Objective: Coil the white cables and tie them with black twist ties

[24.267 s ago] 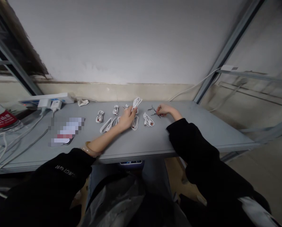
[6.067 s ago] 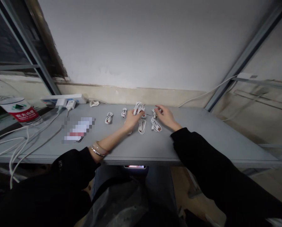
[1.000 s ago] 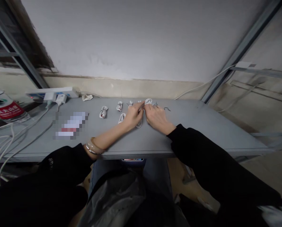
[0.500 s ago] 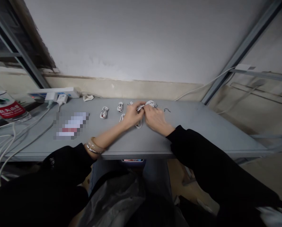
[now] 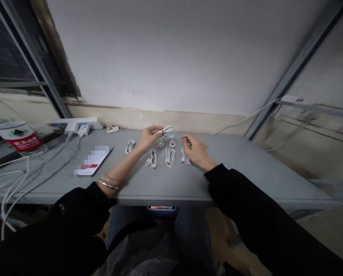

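Note:
A coiled white cable (image 5: 168,129) bound with a black tie is pinched in my left hand (image 5: 150,137), held above the desk. My right hand (image 5: 197,150) hovers to the right of it, fingers curled with the tips apart and no cable visible in them. Partly under its fingers lies a white cable bundle (image 5: 185,157). On the desk between the hands are further bundles: a large white coil (image 5: 151,158), another coil (image 5: 170,157), and two small tied ones, a left one (image 5: 161,142) and a right one (image 5: 172,142). Left of my forearm sits one more tied cable (image 5: 129,146).
A phone (image 5: 95,163) with a lit screen lies on the grey desk (image 5: 254,168). Behind it is a power strip (image 5: 92,123) with plugged-in chargers and trailing cords. A large water bottle (image 5: 22,134) stands far left. The wall bounds the back.
My hands have parted: the left moved left, keeping the cable, while the right let go and shifted right. Bundles hidden beneath them now show. The view has tilted slightly up.

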{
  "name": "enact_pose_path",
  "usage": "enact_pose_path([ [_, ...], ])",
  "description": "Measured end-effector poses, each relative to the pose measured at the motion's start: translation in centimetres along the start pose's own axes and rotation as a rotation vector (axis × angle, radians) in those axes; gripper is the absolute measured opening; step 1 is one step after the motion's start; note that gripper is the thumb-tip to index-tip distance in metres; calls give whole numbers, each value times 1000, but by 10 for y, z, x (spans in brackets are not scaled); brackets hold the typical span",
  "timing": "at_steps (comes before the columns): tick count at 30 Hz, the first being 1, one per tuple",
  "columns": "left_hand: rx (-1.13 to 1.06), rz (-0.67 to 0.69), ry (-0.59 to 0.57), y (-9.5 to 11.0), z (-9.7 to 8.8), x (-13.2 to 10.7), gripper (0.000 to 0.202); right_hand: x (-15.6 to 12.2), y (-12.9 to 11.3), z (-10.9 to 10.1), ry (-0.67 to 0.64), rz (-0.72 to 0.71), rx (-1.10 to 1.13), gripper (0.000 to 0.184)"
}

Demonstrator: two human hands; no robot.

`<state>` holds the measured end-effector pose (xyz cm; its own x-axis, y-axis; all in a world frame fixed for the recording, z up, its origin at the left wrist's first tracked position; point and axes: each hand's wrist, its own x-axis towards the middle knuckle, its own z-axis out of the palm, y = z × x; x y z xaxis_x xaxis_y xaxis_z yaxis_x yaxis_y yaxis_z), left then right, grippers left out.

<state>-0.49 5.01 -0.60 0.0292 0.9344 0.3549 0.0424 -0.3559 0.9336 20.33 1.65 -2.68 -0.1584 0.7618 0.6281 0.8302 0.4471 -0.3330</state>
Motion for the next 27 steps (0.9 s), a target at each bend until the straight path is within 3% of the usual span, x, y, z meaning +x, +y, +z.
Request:
enact_pose_path([
  [7,29,-160,6,17,-49,4,31,3,10,5,-41,133,77,24],
  [11,110,-363,-106,29,-77,0,36,3,11,7,-57,147,87,24],
  [14,252,-461,-195,27,-89,-3,34,3,11,7,-66,161,96,24],
  [18,461,-485,-263,13,-93,-4,27,3,9,5,-71,183,95,23],
  [22,620,-493,-389,5,-88,-6,35,4,9,5,-75,186,101,22],
  [27,716,-529,-377,1,-79,-11,39,4,11,7,-70,197,78,22],
])
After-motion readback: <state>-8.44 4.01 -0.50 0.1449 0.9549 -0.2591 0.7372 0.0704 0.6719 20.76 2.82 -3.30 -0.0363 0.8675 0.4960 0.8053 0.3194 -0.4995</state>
